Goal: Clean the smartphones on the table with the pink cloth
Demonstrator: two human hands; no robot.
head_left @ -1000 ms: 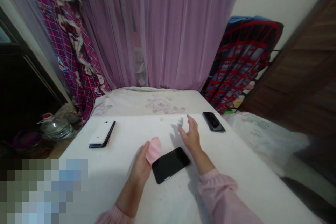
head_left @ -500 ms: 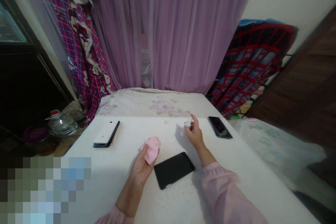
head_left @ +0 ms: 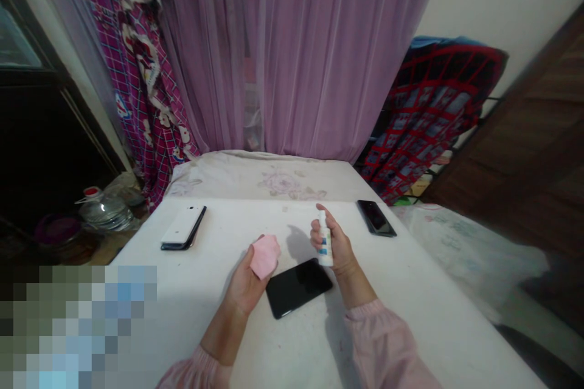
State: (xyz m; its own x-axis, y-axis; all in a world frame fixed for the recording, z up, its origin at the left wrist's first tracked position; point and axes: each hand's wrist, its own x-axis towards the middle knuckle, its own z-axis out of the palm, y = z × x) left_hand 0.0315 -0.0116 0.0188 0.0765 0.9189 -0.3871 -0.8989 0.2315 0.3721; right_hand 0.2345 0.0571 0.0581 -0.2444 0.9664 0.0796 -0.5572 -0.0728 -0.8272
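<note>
My left hand [head_left: 246,282] holds a folded pink cloth [head_left: 264,257] just left of a black phone [head_left: 298,287], which lies flat on the white table, dark screen up. The fingers of my right hand [head_left: 338,246] are wrapped round a small white spray bottle [head_left: 325,243] with a blue-marked label. It is upright over the phone's far right corner, my index finger near its top.
A stack of phones, a white one [head_left: 182,225] uppermost, lies at the table's left. Another dark phone [head_left: 376,217] lies at the right. Beyond the white table [head_left: 237,219] hang purple curtains [head_left: 314,61]. A large clear bottle [head_left: 104,211] stands left of the table.
My right hand has turned and come nearer the phone, so the spray bottle now shows upright. My left hand still holds the cloth, now slightly flatter. The view has shifted slightly.
</note>
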